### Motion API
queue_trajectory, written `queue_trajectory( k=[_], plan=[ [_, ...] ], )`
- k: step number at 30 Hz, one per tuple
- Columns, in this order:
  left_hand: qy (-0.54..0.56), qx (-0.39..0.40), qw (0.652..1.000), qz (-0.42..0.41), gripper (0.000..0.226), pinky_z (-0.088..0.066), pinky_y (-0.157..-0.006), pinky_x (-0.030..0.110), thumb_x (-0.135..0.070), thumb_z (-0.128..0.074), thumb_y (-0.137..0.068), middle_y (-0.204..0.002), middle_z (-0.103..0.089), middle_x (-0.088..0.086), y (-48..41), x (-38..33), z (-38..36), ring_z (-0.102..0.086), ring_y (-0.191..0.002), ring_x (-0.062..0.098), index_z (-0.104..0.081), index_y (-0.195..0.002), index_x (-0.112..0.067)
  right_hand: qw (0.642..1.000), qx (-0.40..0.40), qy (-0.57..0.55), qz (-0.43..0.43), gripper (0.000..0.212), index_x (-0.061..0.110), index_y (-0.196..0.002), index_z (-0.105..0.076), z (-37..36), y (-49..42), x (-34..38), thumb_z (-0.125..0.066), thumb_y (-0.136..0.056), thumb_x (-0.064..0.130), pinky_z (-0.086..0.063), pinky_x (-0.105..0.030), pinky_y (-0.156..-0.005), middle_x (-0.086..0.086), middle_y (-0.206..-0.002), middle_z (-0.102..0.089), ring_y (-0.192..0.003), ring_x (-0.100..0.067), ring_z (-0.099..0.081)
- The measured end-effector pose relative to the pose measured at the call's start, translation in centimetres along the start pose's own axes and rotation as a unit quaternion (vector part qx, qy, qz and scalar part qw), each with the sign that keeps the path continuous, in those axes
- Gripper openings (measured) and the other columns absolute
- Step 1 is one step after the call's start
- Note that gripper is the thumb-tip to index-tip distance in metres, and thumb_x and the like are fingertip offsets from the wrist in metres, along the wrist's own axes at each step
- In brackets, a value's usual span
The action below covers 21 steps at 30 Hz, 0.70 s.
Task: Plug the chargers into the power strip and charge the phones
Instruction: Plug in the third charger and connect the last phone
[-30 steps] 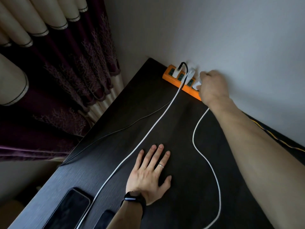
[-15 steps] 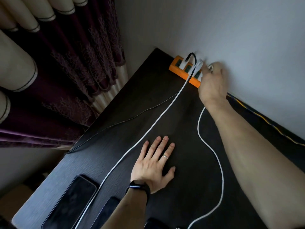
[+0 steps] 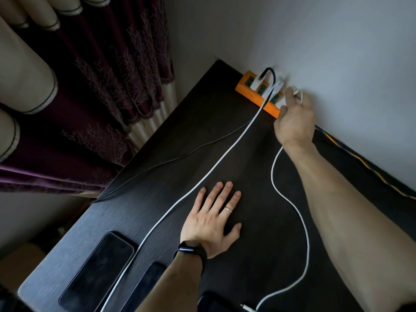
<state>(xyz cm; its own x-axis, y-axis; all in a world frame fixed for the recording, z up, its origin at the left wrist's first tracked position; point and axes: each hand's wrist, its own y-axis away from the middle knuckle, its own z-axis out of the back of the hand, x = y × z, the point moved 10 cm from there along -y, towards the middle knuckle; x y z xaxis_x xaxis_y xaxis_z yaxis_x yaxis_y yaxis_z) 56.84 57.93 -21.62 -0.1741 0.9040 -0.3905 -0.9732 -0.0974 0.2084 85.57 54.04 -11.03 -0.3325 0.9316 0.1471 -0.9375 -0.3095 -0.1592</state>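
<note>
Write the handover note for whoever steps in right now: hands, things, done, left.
Left hand: flat on the table, holding nothing.
Right hand: grips the third charger at the power strip; seating hidden.
Done: black-cable charger and white-cable charger plugged in.
Left: seat the third, then connect its loose cable end and the others to the phones: large phone, second phone.

Setting: domestic room, probably a bedroom or living room. Evidence: heavy pleated curtains (image 3: 101, 86), maroon with a branch pattern and cream bands, hang beside a dark wood-grain desk (image 3: 202, 143). The desk sits against a plain white wall (image 3: 292, 30), with an orange power strip (image 3: 249, 92) along that wall.
</note>
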Motion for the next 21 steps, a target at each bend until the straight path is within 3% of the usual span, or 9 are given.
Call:
queue_trajectory(
  k=[5,11,13,15,17,21],
  plan=[
    [-0.009,-0.003,1.0,0.0,0.076,0.002,-0.121,0.046,-0.062,-0.037,-0.092,-0.166,-0.004,-0.004,0.0,-0.1,-0.1,-0.001,-0.153,0.017,-0.012,-0.158,-0.032,0.999,0.042,-0.004,-0.02,0.075,0.018,-0.15,-0.034,-1.0,-0.2,0.6,-0.068,-0.084,0.006,-0.059,-0.042,-0.084,-0.017,-0.142,-0.043,-0.112,-0.034,-0.06],
    [-0.016,0.01,1.0,-0.006,0.076,0.009,-0.121,0.046,-0.064,-0.029,-0.094,-0.166,0.008,-0.005,0.0,-0.2,-0.1,0.014,-0.152,0.016,0.002,-0.157,-0.035,0.995,0.086,-0.038,-0.035,0.071,0.019,-0.149,-0.035,-1.0,-0.3,0.7,-0.064,-0.085,0.016,-0.052,-0.041,-0.092,-0.015,-0.145,-0.038,-0.121,-0.036,-0.054],
    [-0.015,0.001,1.0,0.006,0.076,0.008,-0.121,0.046,-0.064,-0.029,-0.093,-0.166,0.009,-0.007,0.2,0.1,0.0,0.015,-0.151,0.015,0.001,-0.157,-0.035,0.985,0.143,-0.084,-0.045,0.078,0.026,-0.154,-0.027,-1.2,0.2,1.3,-0.063,-0.085,0.015,-0.045,-0.039,-0.104,-0.014,-0.157,-0.024,-0.135,-0.037,-0.045],
    [-0.019,-0.003,1.0,0.003,0.076,0.006,-0.121,0.045,-0.063,-0.03,-0.093,-0.166,0.008,-0.007,0.4,-0.2,0.0,0.012,-0.152,0.014,-0.003,-0.157,-0.034,0.976,0.139,-0.151,-0.075,0.076,0.033,-0.156,-0.024,0.3,2.7,0.8,-0.058,-0.09,0.016,-0.037,-0.037,-0.112,-0.011,-0.165,-0.007,-0.141,-0.035,-0.04],
    [-0.026,-0.011,1.0,-0.003,0.075,0.004,-0.121,0.045,-0.063,-0.032,-0.092,-0.166,0.004,-0.007,0.5,-0.3,0.0,0.008,-0.152,0.015,-0.007,-0.157,-0.034,0.972,0.069,-0.206,-0.086,0.061,0.03,-0.15,-0.039,2.4,6.3,0.2,-0.056,-0.093,0.018,-0.035,-0.031,-0.111,-0.008,-0.165,-0.014,-0.138,-0.029,-0.044],
    [-0.028,-0.008,1.0,-0.004,0.073,0.003,-0.121,0.047,-0.063,-0.031,-0.093,-0.166,-0.004,-0.004,0.1,-0.4,0.4,0.001,-0.153,0.018,-0.014,-0.157,-0.032,0.961,-0.002,-0.254,-0.109,0.037,0.021,-0.129,-0.063,5.7,17.9,-0.5,-0.063,-0.092,0.017,-0.029,-0.015,-0.104,-0.005,-0.144,-0.048,-0.133,-0.019,-0.049]
  ],
)
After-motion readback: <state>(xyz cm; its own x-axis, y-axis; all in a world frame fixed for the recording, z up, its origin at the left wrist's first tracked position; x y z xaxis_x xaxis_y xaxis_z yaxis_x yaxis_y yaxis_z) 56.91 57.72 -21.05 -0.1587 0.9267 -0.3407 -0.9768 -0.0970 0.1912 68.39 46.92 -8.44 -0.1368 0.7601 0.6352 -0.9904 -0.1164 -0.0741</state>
